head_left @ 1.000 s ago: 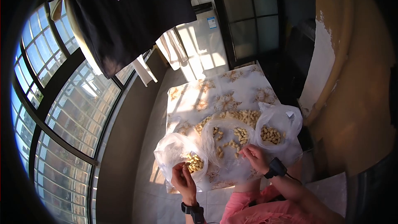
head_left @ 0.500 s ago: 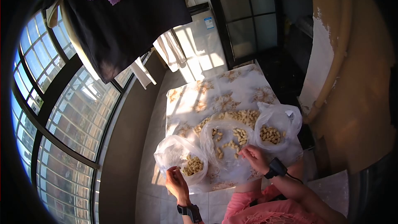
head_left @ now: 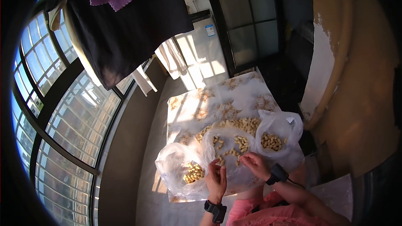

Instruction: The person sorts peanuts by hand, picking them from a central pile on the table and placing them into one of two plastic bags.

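Three clear plastic bags with unshelled peanuts stand side by side on the table. My left hand (head_left: 216,181) is at the near edge of the middle bag (head_left: 206,144), thumb and fingers slightly apart, close to a few peanuts (head_left: 221,159). My right hand (head_left: 256,166) is at that bag's right side, fingertips drawn together beside loose peanuts (head_left: 232,153); anything between them is too small to make out. The left bag (head_left: 166,165) holds a small heap of peanuts (head_left: 194,173). Another heap of peanuts (head_left: 271,142) lies in the right bag (head_left: 293,127).
A long pile of peanuts (head_left: 243,124) lies behind the middle bag on the flowered tablecloth (head_left: 228,96). Dark clothing (head_left: 130,29) hangs overhead at left, before barred windows (head_left: 79,121). A white fridge (head_left: 207,54) stands beyond the table.
My left hand has moved right, from the left bag to the front of the middle bag. My right hand stays nearly in place, with its fingertips slightly shifted.
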Available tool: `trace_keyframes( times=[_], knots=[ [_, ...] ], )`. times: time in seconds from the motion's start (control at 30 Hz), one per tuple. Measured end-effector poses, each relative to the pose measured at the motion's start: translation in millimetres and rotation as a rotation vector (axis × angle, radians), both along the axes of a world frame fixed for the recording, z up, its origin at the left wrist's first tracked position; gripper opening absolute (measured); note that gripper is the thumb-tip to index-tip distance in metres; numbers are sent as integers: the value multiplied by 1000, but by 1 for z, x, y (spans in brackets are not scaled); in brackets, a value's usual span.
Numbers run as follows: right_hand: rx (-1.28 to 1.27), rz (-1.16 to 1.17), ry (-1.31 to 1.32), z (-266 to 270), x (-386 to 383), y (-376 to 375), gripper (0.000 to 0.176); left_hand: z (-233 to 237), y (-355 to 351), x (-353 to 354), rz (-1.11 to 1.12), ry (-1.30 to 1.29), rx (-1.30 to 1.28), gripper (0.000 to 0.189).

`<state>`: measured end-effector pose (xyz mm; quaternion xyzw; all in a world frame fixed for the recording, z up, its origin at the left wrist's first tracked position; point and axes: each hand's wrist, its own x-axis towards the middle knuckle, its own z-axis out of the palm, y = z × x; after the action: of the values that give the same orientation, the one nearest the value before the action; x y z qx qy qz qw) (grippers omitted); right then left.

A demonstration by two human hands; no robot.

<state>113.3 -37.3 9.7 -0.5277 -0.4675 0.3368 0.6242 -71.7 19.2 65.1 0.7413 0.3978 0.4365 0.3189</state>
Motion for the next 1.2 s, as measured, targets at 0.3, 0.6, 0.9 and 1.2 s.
trace_keyframes(
  times=[0.3,0.6,0.9,1.2],
  knots=[
    [43,40,-118,6,2,-3,19,-48,14,49,-88,-49,-24,42],
    [155,88,-392,10,1,0,26,-46,14,47,-133,-73,-104,46],
    [94,7,-348,10,-1,0,25,-39,13,48,-218,161,-19,40],
    [101,-51,-294,6,-3,1,17,-52,16,49,-219,50,-3,33]
  ],
)
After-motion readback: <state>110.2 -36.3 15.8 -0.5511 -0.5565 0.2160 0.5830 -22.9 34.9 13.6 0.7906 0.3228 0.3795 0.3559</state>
